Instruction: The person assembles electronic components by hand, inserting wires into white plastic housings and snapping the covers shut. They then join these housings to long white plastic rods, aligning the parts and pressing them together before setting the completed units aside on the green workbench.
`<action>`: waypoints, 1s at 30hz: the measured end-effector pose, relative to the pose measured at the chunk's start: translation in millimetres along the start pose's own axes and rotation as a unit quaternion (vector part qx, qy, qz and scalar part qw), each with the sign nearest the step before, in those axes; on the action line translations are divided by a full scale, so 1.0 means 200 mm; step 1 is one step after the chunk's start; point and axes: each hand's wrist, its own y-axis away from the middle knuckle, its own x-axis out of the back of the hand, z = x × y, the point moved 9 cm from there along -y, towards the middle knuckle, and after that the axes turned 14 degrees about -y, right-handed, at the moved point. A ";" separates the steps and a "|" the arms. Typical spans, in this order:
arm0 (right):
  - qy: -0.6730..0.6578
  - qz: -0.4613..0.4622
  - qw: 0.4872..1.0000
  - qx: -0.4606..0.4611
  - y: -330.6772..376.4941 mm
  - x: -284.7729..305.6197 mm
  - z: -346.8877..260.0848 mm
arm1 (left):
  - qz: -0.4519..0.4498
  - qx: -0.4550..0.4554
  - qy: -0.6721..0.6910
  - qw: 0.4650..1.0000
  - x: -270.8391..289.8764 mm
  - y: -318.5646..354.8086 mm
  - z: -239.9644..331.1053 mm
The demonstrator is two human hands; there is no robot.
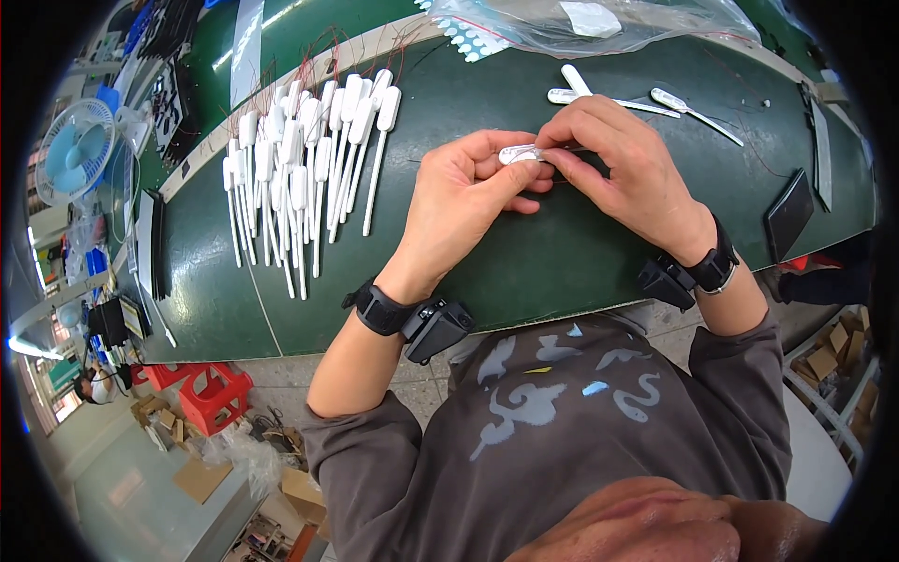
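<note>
A white plastic stick-shaped part with an oval, hollow-looking head (518, 155) is held over the green table (543, 267). My left hand (473, 185) is closed on it, thumb along the head and fingers beneath. At the head's right end, my right hand (613, 159) pinches with thumb and forefinger; what lies between those fingertips is too small to make out. Just beyond my right hand lie more such parts, one crossing another (575, 81), and a single one (693, 114) farther right. To the left, many finished-looking white sticks (304, 155) lie in a crowded group, thin red wires trailing from their heads.
Clear plastic bags (599, 28) and a blue-dotted sheet (473, 39) lie along the far side. A dark flat device (790, 214) rests near the right edge. Beyond the table's left side are a fan (77, 152) and red stools (215, 398).
</note>
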 end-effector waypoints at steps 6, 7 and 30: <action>0.041 -0.018 0.998 0.037 -0.01 0.00 -0.04 | 0.000 -0.004 -0.012 1.000 -0.01 0.00 0.00; 0.040 -0.019 0.998 0.037 -0.01 -0.01 -0.04 | 0.000 -0.004 -0.012 1.000 -0.01 0.00 0.00; -0.096 0.021 0.994 -0.046 0.01 0.02 0.03 | 0.016 -0.001 0.032 0.999 0.01 0.01 0.00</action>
